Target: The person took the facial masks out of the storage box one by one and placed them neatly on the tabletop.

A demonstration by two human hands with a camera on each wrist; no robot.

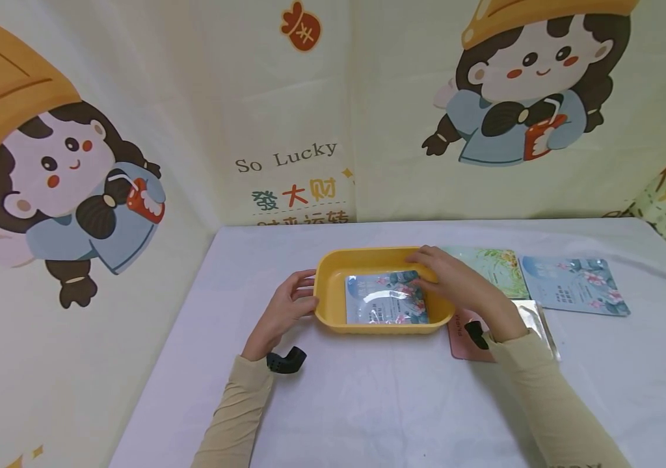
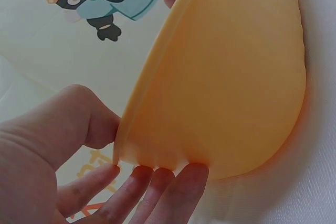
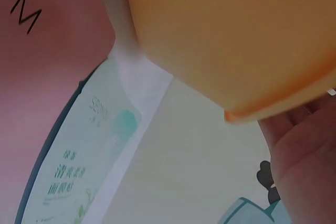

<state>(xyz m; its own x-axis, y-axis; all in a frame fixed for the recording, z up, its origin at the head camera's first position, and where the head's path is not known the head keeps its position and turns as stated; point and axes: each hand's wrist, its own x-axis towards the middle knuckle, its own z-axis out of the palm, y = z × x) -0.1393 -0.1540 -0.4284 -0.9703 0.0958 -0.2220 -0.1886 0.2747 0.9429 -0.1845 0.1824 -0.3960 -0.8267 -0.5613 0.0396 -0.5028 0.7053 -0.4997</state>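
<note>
One yellow tray (image 1: 382, 329), on the table (image 1: 362, 403): my left hand (image 1: 282, 312) grips its left end, thumb at the rim, fingers curved against the outer wall; my right hand (image 1: 463, 279), fingers loosely spread, lies over its right end, contact with the packet unclear. One floral blue packet (image 1: 382, 299), flat inside the tray. Right of the tray: one green packet (image 1: 493, 268), one pink packet (image 1: 462, 341), one silver packet (image 1: 538, 318) and, farthest out, a second blue packet (image 1: 575, 285).
</note>
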